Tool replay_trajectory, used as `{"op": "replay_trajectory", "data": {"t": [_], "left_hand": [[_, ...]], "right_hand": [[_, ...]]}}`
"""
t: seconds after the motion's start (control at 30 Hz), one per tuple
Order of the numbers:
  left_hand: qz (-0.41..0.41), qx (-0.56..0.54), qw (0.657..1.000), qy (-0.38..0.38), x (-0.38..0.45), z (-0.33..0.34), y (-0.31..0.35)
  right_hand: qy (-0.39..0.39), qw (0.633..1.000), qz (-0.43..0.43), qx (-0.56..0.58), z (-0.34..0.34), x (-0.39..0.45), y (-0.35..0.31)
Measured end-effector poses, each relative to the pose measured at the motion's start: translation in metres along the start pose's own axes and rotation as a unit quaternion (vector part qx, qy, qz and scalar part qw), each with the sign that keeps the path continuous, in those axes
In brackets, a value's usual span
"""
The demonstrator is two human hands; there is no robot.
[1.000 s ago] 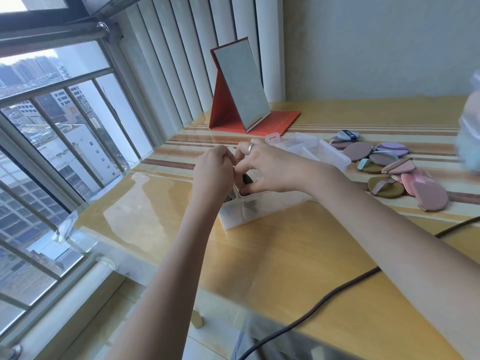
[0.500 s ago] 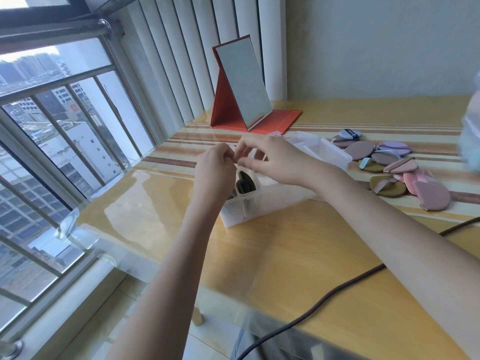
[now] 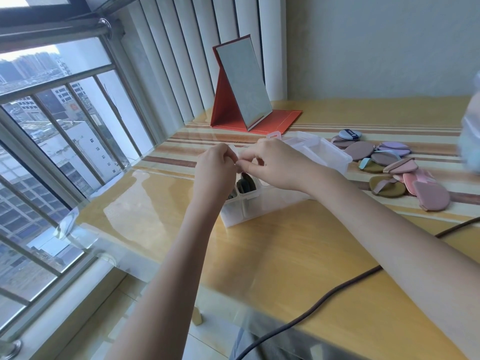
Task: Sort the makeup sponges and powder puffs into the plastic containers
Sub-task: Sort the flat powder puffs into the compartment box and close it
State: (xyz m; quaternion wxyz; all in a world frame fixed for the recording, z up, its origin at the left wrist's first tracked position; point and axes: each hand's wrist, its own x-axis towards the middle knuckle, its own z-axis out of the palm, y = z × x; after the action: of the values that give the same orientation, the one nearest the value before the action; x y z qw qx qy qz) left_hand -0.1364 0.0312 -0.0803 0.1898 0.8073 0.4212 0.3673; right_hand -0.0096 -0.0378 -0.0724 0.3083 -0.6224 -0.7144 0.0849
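Both hands raised since earlier | left hand [image 3: 217, 165], right hand [image 3: 275, 162] fingers curled, pinched item unclear | dark puffs [image 3: 246, 183] stowed below fingertips in container [image 3: 259, 203]

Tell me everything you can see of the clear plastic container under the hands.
The clear plastic divided container lies flat on the yellow glass-topped table, lid open behind it. Thin walls split it into compartments; dark round puffs stand on edge in one near its left end. Both hands hover just above it; contact is unclear.
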Motion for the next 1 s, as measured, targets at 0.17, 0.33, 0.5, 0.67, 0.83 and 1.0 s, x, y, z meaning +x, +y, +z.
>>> {"op": "replay_trajectory", "data": {"t": [0.17,0.33,0.5,0.67,0.83,1.0], "left_hand": [[0.005,0.011,1.000,-0.003,0.000,-0.001,0.002],[0.015,0.021,1.000,-0.005,0.006,-0.007,0.020],[0.111,-0.020,0.994,0.015,0.002,0.015,0.081],[0.246,-0.075,0.959,-0.120,-0.030,0.075,0.136],[0.279,-0.060,0.915,-0.286,-0.062,0.140,0.146],[0.231,-0.113,0.922,-0.290,-0.056,0.167,0.122]], "right_hand": [[-0.041,0.999,0.022,0.023,-0.002,-0.001,-0.002],[0.103,0.988,0.043,0.110,-0.022,-0.010,0.000],[0.152,0.969,0.111,0.162,-0.080,-0.047,0.033],[0.133,0.956,0.251,0.067,-0.126,-0.106,0.077],[0.146,0.940,0.307,0.007,-0.117,-0.142,0.111],[0.065,0.942,0.320,0.073,-0.110,-0.164,0.128]]}}
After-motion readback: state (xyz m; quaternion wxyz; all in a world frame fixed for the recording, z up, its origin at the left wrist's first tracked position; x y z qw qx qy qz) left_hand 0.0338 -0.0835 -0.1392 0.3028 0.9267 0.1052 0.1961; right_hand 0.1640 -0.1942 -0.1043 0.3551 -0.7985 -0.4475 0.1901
